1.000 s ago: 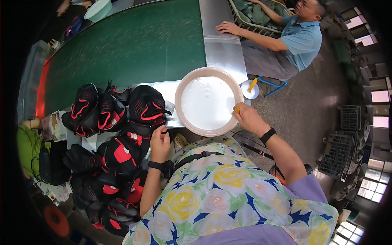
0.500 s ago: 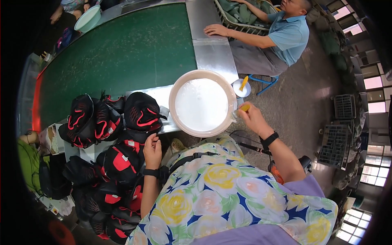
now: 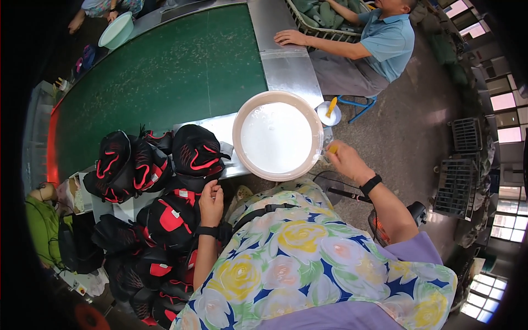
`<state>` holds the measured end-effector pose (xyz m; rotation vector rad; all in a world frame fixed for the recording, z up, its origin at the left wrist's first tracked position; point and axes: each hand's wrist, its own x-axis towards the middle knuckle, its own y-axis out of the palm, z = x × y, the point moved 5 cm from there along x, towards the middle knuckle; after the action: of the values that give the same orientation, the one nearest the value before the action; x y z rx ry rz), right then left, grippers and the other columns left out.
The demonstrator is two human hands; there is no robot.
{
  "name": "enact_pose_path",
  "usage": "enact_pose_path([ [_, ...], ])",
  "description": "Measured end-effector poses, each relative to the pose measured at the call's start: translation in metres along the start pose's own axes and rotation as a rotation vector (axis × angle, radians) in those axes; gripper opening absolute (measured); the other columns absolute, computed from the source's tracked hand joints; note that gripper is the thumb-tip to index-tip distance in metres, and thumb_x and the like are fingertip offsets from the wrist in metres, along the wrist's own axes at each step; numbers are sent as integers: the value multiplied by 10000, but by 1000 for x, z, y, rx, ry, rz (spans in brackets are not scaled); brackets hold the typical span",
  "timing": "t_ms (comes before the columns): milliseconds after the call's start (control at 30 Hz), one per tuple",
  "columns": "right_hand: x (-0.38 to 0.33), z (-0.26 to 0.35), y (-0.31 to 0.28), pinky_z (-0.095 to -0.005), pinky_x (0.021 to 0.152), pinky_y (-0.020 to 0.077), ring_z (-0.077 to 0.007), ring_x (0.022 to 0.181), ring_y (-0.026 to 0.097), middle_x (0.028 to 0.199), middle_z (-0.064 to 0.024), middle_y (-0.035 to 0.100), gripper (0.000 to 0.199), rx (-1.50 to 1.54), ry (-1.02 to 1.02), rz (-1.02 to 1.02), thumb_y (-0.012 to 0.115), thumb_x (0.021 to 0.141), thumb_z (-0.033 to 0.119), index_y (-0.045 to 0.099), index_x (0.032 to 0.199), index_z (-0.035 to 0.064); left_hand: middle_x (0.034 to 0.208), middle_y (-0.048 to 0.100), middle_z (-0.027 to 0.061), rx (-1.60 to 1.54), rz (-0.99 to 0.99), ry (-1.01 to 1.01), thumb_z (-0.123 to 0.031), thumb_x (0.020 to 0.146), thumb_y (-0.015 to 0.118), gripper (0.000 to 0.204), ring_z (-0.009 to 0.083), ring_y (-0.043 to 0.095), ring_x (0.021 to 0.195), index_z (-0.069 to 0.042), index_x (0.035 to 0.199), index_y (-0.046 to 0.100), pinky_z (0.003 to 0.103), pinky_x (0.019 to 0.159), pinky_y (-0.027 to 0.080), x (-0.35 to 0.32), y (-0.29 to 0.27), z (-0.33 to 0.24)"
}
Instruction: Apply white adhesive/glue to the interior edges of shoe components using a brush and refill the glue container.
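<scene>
My right hand point(image 3: 350, 164) is closed round the yellow handle of a brush point(image 3: 333, 149) at the right rim of a beige basin point(image 3: 240, 148). The brush's head looks pale and blurred against the rim. White liquid point(image 3: 278, 137) lies in the basin. My left hand point(image 3: 210, 204) has its fingers curled together beside black and red shoe uppers point(image 3: 195, 151); whether anything is between them is hidden. More black and red uppers point(image 3: 168, 217) are heaped to the left of that hand.
A small white pot point(image 3: 324, 119) with a yellow-handled brush point(image 3: 331, 106) stands right of the basin. Beyond lies a green belt point(image 3: 165, 71) with a metal edge point(image 3: 286, 69). A co-worker point(image 3: 388, 47) sits far right by a crate point(image 3: 300, 25). A pale green bowl point(image 3: 116, 30) is far left.
The view has shifted slightly, so the basin and both my hands sit a little further right. My right hand keeps hold of the brush at the rim. At far left, another person's hand appears by the bowl.
</scene>
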<state>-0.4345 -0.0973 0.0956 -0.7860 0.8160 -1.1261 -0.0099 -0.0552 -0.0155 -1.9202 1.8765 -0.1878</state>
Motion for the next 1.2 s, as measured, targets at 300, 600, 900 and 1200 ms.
enact_pose_path([
  [300,-23,-70,-4,-276,654,553,-155,710,627,804,-84,625,198,1845,508,-409,567,969,220,572,946,23,953,643,61,-104,28,-59,-90,927,585,305,118,634,805,3,1217,560,247,735,519,-1,-5,16],
  [600,-16,-51,12,-266,645,524,-159,678,586,809,-93,618,239,2305,469,-303,518,986,228,564,929,0,907,676,97,-11,30,-24,-80,896,597,261,164,655,768,-10,1147,599,291,701,526,1,-1,7],
  [900,-11,-85,-16,-245,669,548,-163,792,655,942,-104,630,204,1575,457,-747,562,974,187,534,1102,31,938,653,119,114,79,25,-88,897,597,241,181,651,767,4,1120,608,300,694,523,-5,6,-19],
  [1200,29,-128,-33,-227,700,529,-104,824,659,1005,-52,657,284,1012,464,-690,586,972,253,585,1146,28,905,651,124,185,112,31,-93,898,594,232,193,647,751,13,1104,609,303,676,522,-17,13,-26],
])
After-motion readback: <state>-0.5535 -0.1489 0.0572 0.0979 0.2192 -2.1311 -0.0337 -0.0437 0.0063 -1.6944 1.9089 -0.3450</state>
